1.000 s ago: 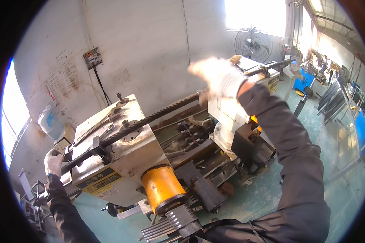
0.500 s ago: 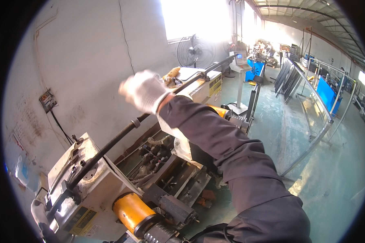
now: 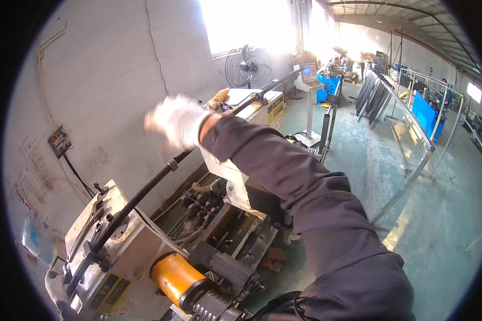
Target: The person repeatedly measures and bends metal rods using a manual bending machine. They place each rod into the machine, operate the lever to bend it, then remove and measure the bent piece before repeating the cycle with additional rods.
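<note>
Overhead, in the head view, the right hand (image 3: pixel 178 122) in a white work glove was raised along a long black tube (image 3: pixel 144 190) that ran from the near left end of the tube-bending machine (image 3: pixel 134 251) up toward its far end by the wall. The hand was smeared by motion, its fingers seemingly spread rather than closed; whether it touched the tube I could not tell. The left hand did not show.

Handling such a long tube well probably called for a firm closed grip near the middle, keeping it level so its clamped near end did not twist in the clamp (image 3: pixel 93 251).

An orange cylinder (image 3: pixel 175 275) sat at the machine's near edge, with dark tooling and hoses in the open bed beside it. Behind stood a stained white wall (image 3: pixel 102 80) carrying a small electrical box (image 3: pixel 59 142), and a pedestal fan (image 3: pixel 249 67) under a bright window. To the right lay a green-painted concrete floor (image 3: pixel 423 214), bent metal frames (image 3: pixel 412 160) and blue machines (image 3: pixel 426 112) deeper in the workshop.
</note>
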`<state>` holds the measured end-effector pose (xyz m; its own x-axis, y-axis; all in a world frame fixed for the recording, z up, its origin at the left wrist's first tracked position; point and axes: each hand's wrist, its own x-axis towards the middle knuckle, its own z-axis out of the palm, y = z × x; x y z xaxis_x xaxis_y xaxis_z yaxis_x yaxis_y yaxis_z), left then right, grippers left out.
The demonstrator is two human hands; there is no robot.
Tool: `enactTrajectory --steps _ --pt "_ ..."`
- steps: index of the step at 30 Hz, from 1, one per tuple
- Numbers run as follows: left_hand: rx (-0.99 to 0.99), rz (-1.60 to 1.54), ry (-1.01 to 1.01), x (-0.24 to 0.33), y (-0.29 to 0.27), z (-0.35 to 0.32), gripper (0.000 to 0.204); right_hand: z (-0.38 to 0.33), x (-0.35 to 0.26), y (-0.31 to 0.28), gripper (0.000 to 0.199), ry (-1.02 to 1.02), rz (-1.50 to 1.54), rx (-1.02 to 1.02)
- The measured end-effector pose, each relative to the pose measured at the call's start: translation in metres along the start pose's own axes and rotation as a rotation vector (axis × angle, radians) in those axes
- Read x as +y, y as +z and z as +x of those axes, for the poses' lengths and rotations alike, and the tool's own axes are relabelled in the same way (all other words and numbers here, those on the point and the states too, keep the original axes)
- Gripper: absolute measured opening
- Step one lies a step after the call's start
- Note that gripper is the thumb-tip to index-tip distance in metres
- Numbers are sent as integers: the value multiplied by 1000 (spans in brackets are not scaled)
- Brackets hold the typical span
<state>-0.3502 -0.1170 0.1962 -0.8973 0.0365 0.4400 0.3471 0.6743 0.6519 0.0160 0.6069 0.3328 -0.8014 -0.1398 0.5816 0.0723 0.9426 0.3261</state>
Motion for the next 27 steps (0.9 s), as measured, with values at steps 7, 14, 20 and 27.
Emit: enactTrajectory --steps 7,14,20,27 --pt "6 44 -48 31 -9 -27 22 1 11 4 44 390 -113 469" --pt "55 251 -15 57 -11 -45 18 -7 -12 33 59 -167 79 -69" --pt "80 230 13 66 -12 -51 20 -4 -8 32 65 297 -19 695" --pt "63 256 40 66 -14 -50 21 4 -28 22 45 290 150 442"
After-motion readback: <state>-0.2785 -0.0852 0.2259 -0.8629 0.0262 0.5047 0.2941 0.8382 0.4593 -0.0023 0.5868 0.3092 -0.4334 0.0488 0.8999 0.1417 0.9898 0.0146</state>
